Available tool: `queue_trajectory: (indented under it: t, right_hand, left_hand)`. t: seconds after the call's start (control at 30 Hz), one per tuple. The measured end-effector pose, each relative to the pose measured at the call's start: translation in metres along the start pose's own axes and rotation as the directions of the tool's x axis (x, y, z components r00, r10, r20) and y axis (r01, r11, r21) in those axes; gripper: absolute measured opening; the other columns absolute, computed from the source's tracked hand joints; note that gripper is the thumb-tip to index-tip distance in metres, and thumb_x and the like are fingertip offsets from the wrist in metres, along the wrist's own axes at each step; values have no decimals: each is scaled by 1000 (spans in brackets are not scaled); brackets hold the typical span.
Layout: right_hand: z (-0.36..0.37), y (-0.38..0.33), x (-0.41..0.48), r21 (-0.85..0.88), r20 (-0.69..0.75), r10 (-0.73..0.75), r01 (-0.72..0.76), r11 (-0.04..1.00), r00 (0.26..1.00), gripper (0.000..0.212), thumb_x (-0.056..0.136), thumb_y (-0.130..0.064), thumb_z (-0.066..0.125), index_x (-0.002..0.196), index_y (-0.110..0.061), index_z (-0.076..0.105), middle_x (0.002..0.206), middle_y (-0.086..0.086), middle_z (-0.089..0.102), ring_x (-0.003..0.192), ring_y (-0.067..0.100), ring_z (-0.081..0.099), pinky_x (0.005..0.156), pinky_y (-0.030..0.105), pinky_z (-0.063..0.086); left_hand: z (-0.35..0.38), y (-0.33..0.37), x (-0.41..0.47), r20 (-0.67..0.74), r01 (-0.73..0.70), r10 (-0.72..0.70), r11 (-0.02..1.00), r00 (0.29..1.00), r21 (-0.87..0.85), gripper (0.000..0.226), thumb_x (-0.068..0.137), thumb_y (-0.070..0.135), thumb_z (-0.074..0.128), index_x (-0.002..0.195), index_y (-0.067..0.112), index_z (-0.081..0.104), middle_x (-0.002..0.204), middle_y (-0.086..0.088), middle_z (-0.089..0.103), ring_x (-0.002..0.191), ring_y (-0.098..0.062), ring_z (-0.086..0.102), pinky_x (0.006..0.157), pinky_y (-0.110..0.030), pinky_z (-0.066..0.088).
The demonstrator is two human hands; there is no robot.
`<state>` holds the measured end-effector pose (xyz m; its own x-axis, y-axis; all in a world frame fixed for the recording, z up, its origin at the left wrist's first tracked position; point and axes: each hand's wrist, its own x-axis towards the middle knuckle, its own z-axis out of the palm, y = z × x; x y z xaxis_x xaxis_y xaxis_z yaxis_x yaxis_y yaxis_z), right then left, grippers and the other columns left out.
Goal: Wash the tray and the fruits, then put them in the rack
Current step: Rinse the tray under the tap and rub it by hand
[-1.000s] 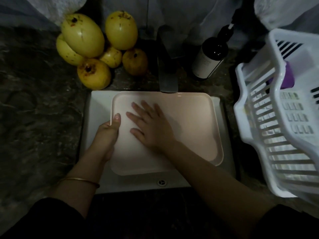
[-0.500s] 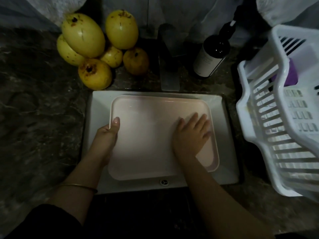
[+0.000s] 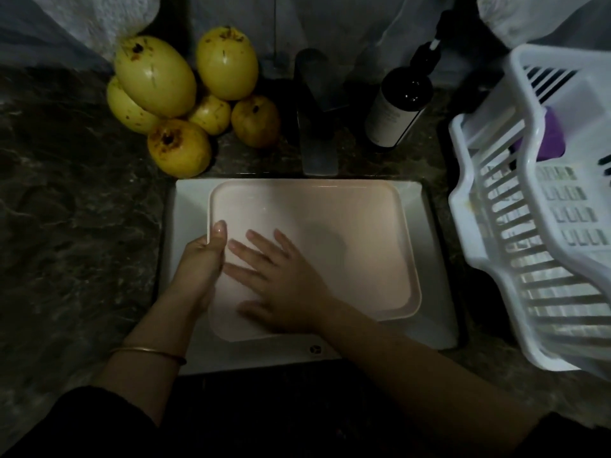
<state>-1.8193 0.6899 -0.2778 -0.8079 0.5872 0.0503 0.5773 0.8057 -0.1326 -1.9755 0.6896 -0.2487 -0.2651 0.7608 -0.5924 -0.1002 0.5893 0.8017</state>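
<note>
A pale pink tray [image 3: 357,226] lies in the white sink [image 3: 436,312]. My left hand [image 3: 201,262] grips the tray's left rim, thumb on top of the edge. My right hand [image 3: 281,285] lies flat on the tray's left half with its fingers spread, close beside the left thumb. Several yellow fruits [image 3: 185,97] are piled on the dark counter behind the sink's left corner. The white slatted rack [image 3: 542,226] stands on the counter at the right.
A dark tap [image 3: 317,127] reaches over the sink's back edge. A dark pump bottle [image 3: 400,104] stands to its right. A purple object [image 3: 552,133] sits inside the rack. Marbled counter [image 3: 72,226] spreads to the left.
My right hand has swept from the tray's right side back to its left half. The left hand has kept its grip on the rim.
</note>
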Motion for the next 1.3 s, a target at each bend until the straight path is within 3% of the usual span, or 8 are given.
queue_trajectory:
  t: [0.2, 0.4, 0.53, 0.7, 0.8, 1.03, 1.17, 1.3]
  right_hand:
    - [-9, 54, -33, -42, 117, -92, 97, 994, 989, 80, 82, -71, 44, 148, -28, 27, 159, 5, 15, 147, 28, 2, 117, 50, -2]
    - [-9, 75, -45, -38, 87, 351, -349, 937, 932, 74, 89, -68, 21, 151, -29, 14, 161, 3, 2, 148, 25, -4, 117, 55, 8]
    - [-4, 65, -32, 115, 28, 818, -815, 568, 574, 66, 95, -59, 15, 152, -27, 9, 160, 1, -2, 147, 24, -7, 119, 46, -4]
    - [-3, 38, 17, 233, 94, 986, -966, 111, 136, 65, 101, -45, 18, 152, -10, 2, 160, 11, -4, 147, 30, -7, 117, 50, -4]
    - [-7, 19, 44, 199, 73, 964, -951, 237, 256, 64, 101, -41, 19, 151, -4, 3, 160, 14, -2, 147, 30, -3, 117, 48, -3]
    - [-6, -19, 47, 49, 53, 398, -400, 915, 916, 58, 101, -39, 27, 152, -14, 14, 160, 4, 7, 148, 22, -3, 117, 45, -8]
    - [0, 13, 14, 24, 68, 62, -64, 998, 996, 59, 95, -45, 32, 146, -17, 34, 155, 5, 29, 145, 26, 20, 116, 47, 10]
    - [3, 55, -13, -26, 52, 97, -96, 995, 994, 57, 94, -45, 31, 144, -19, 39, 152, 9, 34, 142, 30, 27, 115, 50, 16]
  left_hand:
    - [-3, 0, 2, -63, 4, -2, 1000, 998, 21, 38, 96, 50, 42, 107, 19, 61, 90, -5, 67, 83, -24, 64, 74, -34, 52]
    - [-10, 1, 1, -86, -9, 7, 1000, 996, -18, 36, 97, 46, 44, 109, 17, 61, 89, -4, 68, 80, -22, 65, 65, -28, 49]
    - [-13, -1, 3, -91, 2, -1, 1000, 996, 6, 38, 96, 47, 46, 110, 16, 63, 92, -5, 69, 84, -23, 65, 68, -29, 50]
    - [-7, -2, 2, -72, -22, 26, 999, 997, 45, 30, 97, 43, 45, 97, 18, 63, 81, 0, 67, 75, -17, 63, 63, -26, 48]
    - [0, -1, -1, -51, -39, 42, 997, 998, 63, 30, 99, 42, 42, 93, 21, 61, 81, 0, 66, 71, -14, 62, 55, -23, 47]
    - [6, -1, -1, -43, -13, 15, 999, 999, 43, 39, 99, 46, 37, 115, 19, 60, 84, -3, 66, 74, -14, 62, 57, -23, 48]
    - [-1, -5, -2, -29, 18, -17, 1000, 999, 23, 40, 98, 46, 40, 114, 16, 61, 89, -6, 68, 76, -18, 65, 58, -25, 50]
    - [-2, -4, 0, -27, 0, 2, 995, 1000, 98, 39, 98, 46, 40, 110, 15, 60, 83, -3, 65, 75, -19, 62, 59, -26, 47]
